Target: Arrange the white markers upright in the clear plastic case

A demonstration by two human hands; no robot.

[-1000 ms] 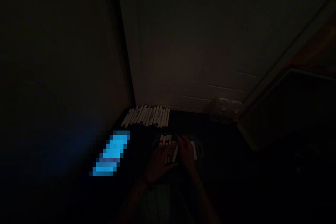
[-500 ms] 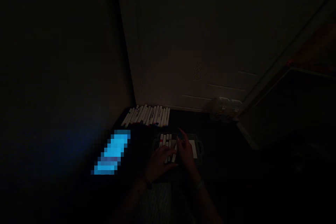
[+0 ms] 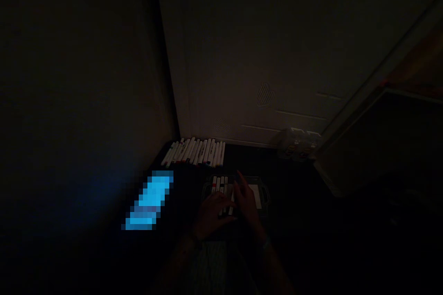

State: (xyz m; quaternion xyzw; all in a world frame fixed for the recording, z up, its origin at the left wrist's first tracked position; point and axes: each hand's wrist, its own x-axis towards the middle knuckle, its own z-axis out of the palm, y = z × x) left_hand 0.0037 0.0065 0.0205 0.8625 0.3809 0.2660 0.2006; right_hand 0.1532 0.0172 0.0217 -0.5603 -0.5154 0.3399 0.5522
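In the dim light, a shallow clear plastic case (image 3: 265, 193) lies in front of me. Several white markers (image 3: 218, 184) stand side by side in its left part, one with a red band. My left hand (image 3: 215, 209) reaches over these, its finger and thumb at the lower part of one white marker (image 3: 230, 209). My right hand (image 3: 246, 200) is at the upper end of that same marker, thumb against it and forefinger stretched forward. A white card or panel (image 3: 256, 197) shows in the case's right part, partly behind my right hand.
A row of several white markers (image 3: 194, 152) lies at the back left against the wall. A bright, pixelated blue screen (image 3: 148, 200) lies to the left. Clear plastic packages (image 3: 299, 143) stand at the back right. The dark table (image 3: 290, 184) meets walls behind and left.
The blue end of the marker, visible before at my right fingertips, no longer shows. Both hands stay over the case with only slight finger movement. The view has shifted a little.
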